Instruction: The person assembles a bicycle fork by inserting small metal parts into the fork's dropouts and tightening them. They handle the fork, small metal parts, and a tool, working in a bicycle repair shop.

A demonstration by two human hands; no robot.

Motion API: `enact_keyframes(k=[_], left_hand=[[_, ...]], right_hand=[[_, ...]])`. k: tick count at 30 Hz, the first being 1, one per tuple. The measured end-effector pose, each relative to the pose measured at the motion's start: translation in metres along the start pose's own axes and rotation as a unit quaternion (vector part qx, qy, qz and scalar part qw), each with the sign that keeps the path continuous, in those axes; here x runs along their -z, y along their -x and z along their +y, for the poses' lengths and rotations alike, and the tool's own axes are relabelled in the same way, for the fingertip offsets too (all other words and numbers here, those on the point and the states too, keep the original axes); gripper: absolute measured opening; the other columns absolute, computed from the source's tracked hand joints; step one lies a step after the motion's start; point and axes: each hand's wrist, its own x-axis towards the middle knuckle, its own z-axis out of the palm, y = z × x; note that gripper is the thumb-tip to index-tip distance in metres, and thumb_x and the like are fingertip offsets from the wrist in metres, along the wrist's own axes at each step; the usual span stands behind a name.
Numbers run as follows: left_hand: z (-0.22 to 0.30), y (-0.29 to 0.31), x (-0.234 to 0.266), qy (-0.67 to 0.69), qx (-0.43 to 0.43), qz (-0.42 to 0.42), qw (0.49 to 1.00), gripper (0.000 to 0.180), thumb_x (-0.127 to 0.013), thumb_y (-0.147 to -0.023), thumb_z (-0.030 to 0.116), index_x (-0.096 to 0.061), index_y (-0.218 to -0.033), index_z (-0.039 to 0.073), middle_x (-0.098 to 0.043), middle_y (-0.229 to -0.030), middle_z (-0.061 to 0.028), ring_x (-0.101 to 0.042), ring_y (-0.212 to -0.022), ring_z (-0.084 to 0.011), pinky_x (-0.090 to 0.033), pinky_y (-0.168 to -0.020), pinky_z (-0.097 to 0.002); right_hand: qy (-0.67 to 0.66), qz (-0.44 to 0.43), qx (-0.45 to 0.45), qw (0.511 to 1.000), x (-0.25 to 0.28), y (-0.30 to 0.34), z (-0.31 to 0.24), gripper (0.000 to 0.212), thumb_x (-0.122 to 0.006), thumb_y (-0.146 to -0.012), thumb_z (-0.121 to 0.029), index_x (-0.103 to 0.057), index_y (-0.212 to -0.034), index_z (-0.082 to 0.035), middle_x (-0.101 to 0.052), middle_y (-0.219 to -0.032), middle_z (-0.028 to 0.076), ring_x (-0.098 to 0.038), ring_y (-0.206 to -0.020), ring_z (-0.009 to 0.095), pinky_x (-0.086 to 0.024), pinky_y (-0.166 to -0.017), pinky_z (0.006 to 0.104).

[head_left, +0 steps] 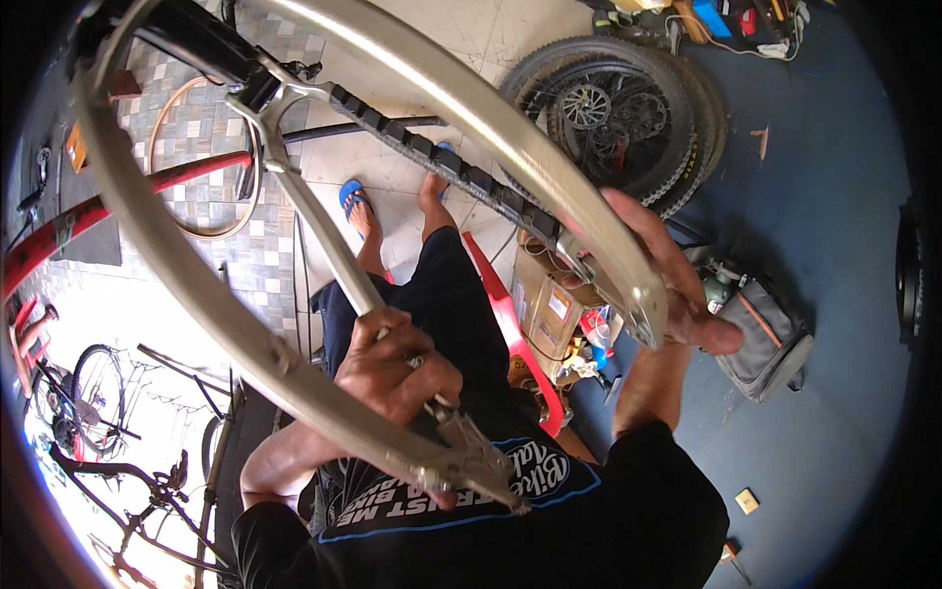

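Note:
A bare, pale metallic bicycle frame (510, 123) fills the view close up, its two curved stays running down toward me. My left hand (397, 368) is closed around a slimmer inner tube (329, 236) near the dropout (481, 461) on the left. At the right stay's lower end, my right hand (677, 285) lies against the outside of the tube with its thumb sticking out. Some of its fingers are hidden behind the metal. A black ribbed strip (422, 147) runs along another inner tube. The frame's far end is dark.
Two bicycle wheels (677, 118) with disc rotors lie on the floor beyond. A grey bag (770, 334) and cardboard boxes (549, 314) stand at right. A red tube (182, 177) crosses at left; several bicycles (98, 402) stand lower left. A red curved piece (510, 334) is beside my leg.

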Motion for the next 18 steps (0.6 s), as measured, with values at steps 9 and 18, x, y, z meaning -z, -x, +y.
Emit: enact_keyframes(k=[9,18], left_hand=[[0.017,0.024,-0.030,0.030,0.088,0.180,0.979,0.110,-0.079,-0.058,0.086,-0.055,-0.125,0.002,-0.055,-0.129,-0.0157,-0.046,-0.131,-0.0381,-0.026,-0.114,-0.0603],[0.101,0.005,-0.062,0.503,0.344,0.410,0.679,0.159,-0.094,-0.051,0.071,-0.005,-0.164,0.004,-0.030,-0.155,-0.0184,-0.046,-0.137,-0.0318,-0.043,-0.111,-0.0485]], right_hand=[[0.157,-0.074,-0.297,0.939,-0.013,-0.047,-0.052,0.117,-0.086,-0.070,-0.050,-0.028,-0.161,-0.004,-0.052,-0.137,0.013,-0.065,-0.106,0.024,-0.055,-0.086,0.0337],[0.136,-0.168,-0.395,0.893,0.001,-0.074,-0.046,0.141,-0.090,-0.063,-0.063,-0.010,-0.167,-0.011,-0.048,-0.139,0.017,-0.063,-0.103,0.022,-0.056,-0.077,0.0321]])
